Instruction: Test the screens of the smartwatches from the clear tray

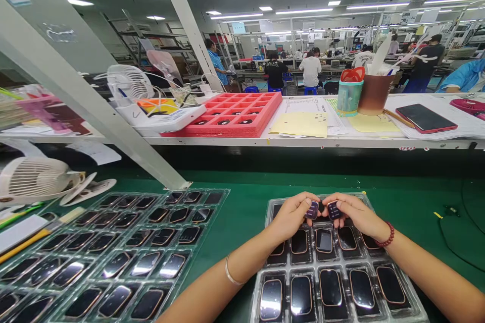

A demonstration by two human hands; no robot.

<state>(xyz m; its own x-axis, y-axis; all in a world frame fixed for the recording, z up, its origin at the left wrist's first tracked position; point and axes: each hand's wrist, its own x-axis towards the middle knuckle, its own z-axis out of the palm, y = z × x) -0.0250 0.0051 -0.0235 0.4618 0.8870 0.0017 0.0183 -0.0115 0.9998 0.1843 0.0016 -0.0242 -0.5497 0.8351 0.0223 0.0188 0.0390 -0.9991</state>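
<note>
Above the far rows of a clear plastic tray [257, 292], both of my hands are close together. My left hand [293, 214] pinches a smartwatch [312, 210] whose screen is lit. A second lit smartwatch [334, 210] is gripped by my right hand [354, 214], and the two watches nearly meet. Below them, the tray's pockets hold several dark-screened watch faces [331, 286] with gold-coloured rims. A bangle circles my left wrist, a dark red bead bracelet my right. My fingers and forearms cover part of the tray's back rows.
More clear trays [197, 252] of watch faces lie at left. A white fan [36, 179] stands behind them. On the shelf sit a red foam tray [242, 111], a brown cup [375, 93] and a phone [426, 120]. A slanted white post [125, 131] crosses the left side.
</note>
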